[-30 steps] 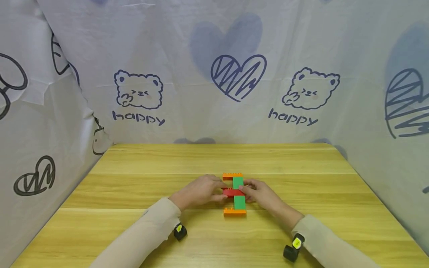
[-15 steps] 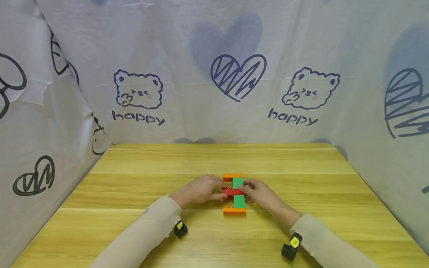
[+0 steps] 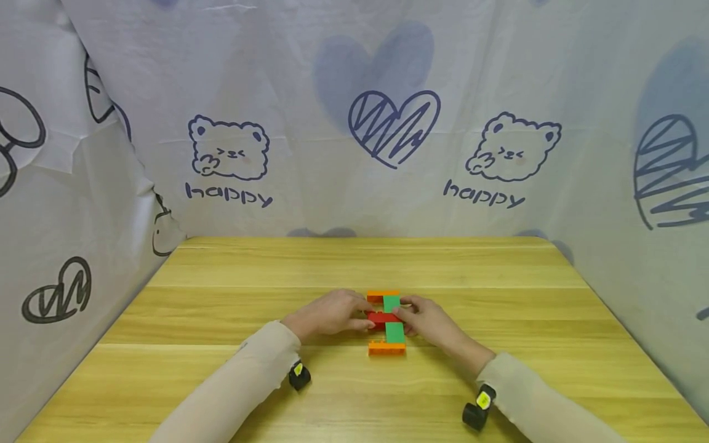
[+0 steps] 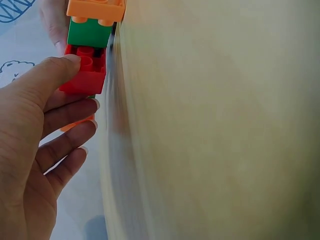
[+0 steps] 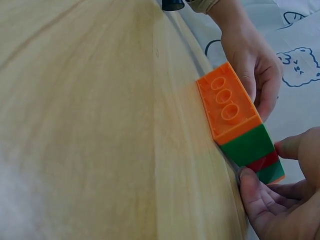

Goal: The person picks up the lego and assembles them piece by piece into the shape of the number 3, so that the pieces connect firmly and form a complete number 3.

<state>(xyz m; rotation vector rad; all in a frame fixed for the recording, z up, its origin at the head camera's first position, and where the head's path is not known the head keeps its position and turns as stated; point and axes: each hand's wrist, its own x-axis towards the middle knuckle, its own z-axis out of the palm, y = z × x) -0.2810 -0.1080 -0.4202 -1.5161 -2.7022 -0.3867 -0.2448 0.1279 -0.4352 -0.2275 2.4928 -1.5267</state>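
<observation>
A structure of toy building bricks stands between the two hands at the middle of the table. Its red brick (image 3: 382, 319) sits at the center, with green bricks (image 3: 395, 333) on the near and far sides. The near orange brick (image 3: 387, 349) and far orange brick (image 3: 383, 294) form the ends. With thumb and index finger, the left hand (image 4: 35, 120) pinches the red brick's left end; its other fingers are spread below. The right hand (image 3: 429, 319) pinches the structure's right side at the red brick. Hollow undersides of the near orange brick show in the right wrist view.
The wooden table (image 3: 277, 264) spreads around the hands. White cloth (image 3: 316, 178) with printed hearts and bears hangs behind it and along both sides. Small black cameras (image 3: 300, 375) are strapped at both wrists.
The brick structure has tipped slightly, its far orange brick shifting a little nearer and its studs turning out of sight. The right forearm has moved slightly left. Both hands keep their hold.
</observation>
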